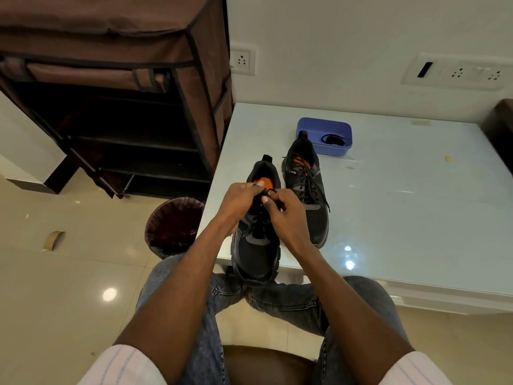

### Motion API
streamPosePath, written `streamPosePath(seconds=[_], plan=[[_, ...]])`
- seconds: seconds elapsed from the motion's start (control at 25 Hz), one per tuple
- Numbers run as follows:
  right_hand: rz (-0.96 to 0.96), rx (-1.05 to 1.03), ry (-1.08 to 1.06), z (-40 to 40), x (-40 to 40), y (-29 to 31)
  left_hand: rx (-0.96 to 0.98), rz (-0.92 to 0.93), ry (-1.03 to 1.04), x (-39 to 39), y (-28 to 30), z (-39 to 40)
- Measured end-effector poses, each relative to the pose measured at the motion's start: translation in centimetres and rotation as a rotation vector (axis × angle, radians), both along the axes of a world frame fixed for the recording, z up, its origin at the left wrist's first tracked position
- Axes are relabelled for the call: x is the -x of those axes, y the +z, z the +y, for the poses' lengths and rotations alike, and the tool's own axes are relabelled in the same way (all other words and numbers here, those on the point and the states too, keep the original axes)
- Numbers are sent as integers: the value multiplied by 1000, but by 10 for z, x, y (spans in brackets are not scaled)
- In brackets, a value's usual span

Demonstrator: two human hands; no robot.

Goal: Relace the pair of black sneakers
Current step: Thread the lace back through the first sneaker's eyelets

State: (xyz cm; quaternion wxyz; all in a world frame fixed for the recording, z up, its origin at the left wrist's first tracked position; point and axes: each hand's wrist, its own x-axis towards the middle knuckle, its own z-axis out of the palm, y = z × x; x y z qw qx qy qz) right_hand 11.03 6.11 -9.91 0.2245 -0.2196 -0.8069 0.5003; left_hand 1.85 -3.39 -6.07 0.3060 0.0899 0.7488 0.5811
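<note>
both hands work the lace (267, 193) at the top eyelets of the near shoe (256, 240) on the table (402, 204) edge: left hand (241, 200) and right hand (286, 215) each pinch it, fingers curled. far shoe (306, 187) looks laced, ends loose. next, probably: pull even, tie.

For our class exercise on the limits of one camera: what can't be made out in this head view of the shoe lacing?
- Upper eyelets of the near black sneaker: covered by the left hand and right hand.
- Small black item in the blue plastic tub: too small to identify.
- Contents of the dark brown fabric shoe rack: lost in shadow.
</note>
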Motion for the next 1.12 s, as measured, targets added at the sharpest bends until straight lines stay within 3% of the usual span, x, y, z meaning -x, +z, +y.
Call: streamPosePath(seconds=[0.28,0.44,0.68,0.88,1.12], plan=[[48,-246,-121,-8,-6,-5,-134,68,118,10,-7,-3],[-141,-486,-233,-18,-20,-9,-105,131,184,18,-14,-10],[-401,-751,-106,-19,-42,1,54,279,166,24,-23,-10],[-565,-771,49,-14,-53,14,121,335,177,28,-26,0],[-540,-626,71,-17,-56,9,247,416,197,27,-32,7]])
